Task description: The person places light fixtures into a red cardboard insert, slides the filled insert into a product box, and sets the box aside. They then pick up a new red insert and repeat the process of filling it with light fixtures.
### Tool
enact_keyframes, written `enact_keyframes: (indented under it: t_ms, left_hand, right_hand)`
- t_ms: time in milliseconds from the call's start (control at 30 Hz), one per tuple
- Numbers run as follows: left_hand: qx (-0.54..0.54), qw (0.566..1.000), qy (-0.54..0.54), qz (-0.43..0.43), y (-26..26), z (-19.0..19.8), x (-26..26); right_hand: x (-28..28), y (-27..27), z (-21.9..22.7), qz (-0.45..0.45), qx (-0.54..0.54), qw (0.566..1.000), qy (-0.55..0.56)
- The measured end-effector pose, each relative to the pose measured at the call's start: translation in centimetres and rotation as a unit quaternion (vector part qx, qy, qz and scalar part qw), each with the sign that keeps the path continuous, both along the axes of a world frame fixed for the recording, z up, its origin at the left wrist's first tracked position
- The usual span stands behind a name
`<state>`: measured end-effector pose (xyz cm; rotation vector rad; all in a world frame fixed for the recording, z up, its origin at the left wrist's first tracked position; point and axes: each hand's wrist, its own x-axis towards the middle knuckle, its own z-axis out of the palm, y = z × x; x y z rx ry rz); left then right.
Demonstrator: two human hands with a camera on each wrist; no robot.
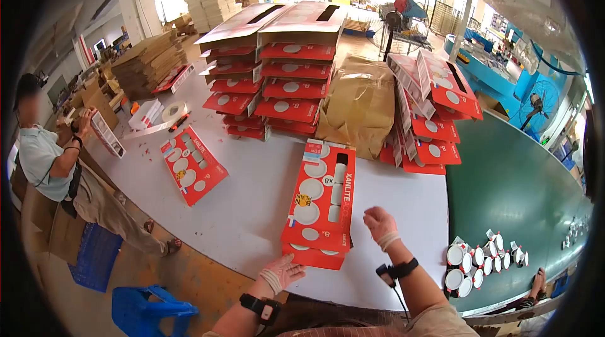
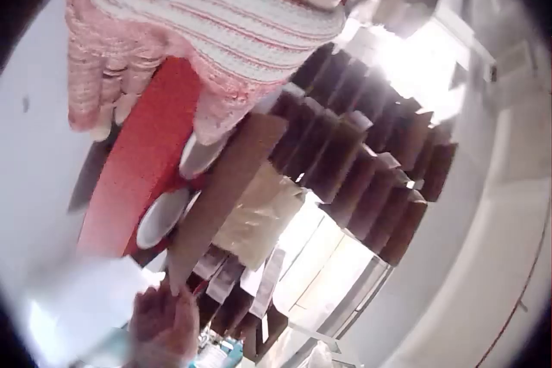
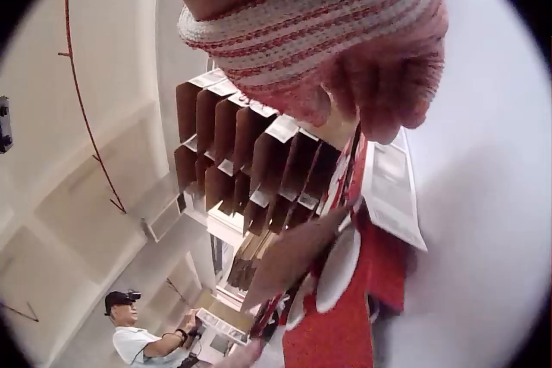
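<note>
A red and white carton point(image 1: 315, 204) lies on the white tabletop in front of me, with round white lamps point(image 2: 161, 218) showing at its near end. A red end flap point(image 2: 147, 157) and a brown-backed flap point(image 2: 228, 191) stand out there. My left hand point(image 1: 283, 272), in a knitted glove, touches the near left corner; its thumb and fairly straight fingers lie on either side of the red flap. My gloved right hand point(image 1: 381, 226) hovers just right of the carton, fingers loosely curled and holding nothing.
Stacked red cartons point(image 1: 293, 88) stand at the back, more cartons point(image 1: 435, 129) at right beside a brown paper-wrapped pack point(image 1: 359, 100). Another carton point(image 1: 194, 165) lies left, near a tape roll point(image 1: 174, 111). Round lamps point(image 1: 466, 267) sit on the green surface point(image 1: 504, 192). A person point(image 1: 57, 167) stands at left holding a carton.
</note>
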<state>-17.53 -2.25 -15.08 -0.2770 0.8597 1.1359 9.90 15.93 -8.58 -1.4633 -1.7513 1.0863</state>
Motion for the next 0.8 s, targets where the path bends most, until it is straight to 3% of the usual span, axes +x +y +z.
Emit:
enact_keyframes:
  t_ms: [33,67,100,167,300,367,433,500,567,633,667,700,733,767,800]
  left_hand:
    - [0.019,0.999,-0.016,0.026,0.3,0.0,0.8]
    - [-0.014,0.997,0.019,0.076,0.8,-0.3,1.4]
    - [-0.015,0.997,0.019,0.078,0.5,0.0,1.0]
    - [0.094,0.992,0.057,0.054,-0.9,1.4,-0.7]
    - [0.112,0.986,0.123,0.008,-5.5,3.2,-5.7]
    - [0.091,0.992,0.091,0.01,-8.1,2.5,-7.2]
    - [0.092,0.991,0.099,0.014,-9.1,2.1,-7.0]
    - [0.11,0.988,0.109,0.014,-9.1,1.9,-6.5]
    - [0.104,0.984,0.137,0.036,-8.6,1.4,-5.3]
    - [0.097,0.98,0.163,0.054,-8.4,0.1,-5.4]
    - [0.217,0.856,0.459,-0.099,-8.5,-1.5,-5.8]
    - [0.271,0.748,0.578,-0.182,-8.1,-1.3,-5.5]
    - [0.312,0.613,0.688,-0.232,-7.4,0.2,-4.9]
    - [0.285,0.874,0.384,-0.084,-6.3,1.8,-4.5]
    - [0.201,0.976,0.007,0.078,-5.7,3.3,-3.8]
  right_hand:
    - [-0.5,1.5,0.1,0.02,0.102,0.994,-0.034]
    - [-0.9,2.8,0.1,0.021,0.102,0.994,-0.032]
    - [-1.5,4.2,0.7,0.025,0.088,0.995,-0.047]
    - [-2.7,6.3,2.3,0.033,0.073,0.995,-0.063]
    - [-4.8,9.5,3.4,0.022,-0.061,0.995,-0.07]
    - [-5.3,10.9,1.7,0.056,0.196,0.963,-0.177]
    - [-6.8,12.0,0.1,0.048,0.145,0.975,-0.159]
    - [-8.6,13.1,-2.4,0.057,-0.013,0.997,0.051]
    - [-9.1,12.8,-3.2,0.063,-0.022,0.997,0.03]
    - [-9.5,13.3,-4.8,0.145,-0.08,0.986,-0.034]
    - [-10.4,9.9,-0.2,0.123,-0.069,0.985,-0.097]
    - [-10.1,9.7,-1.1,0.122,-0.074,0.985,-0.102]
    - [-10.2,10.0,-2.0,0.125,-0.068,0.985,-0.097]
    - [-10.3,10.6,-2.8,0.128,-0.061,0.986,-0.089]
    - [-10.1,10.6,-3.0,0.132,-0.064,0.986,-0.083]
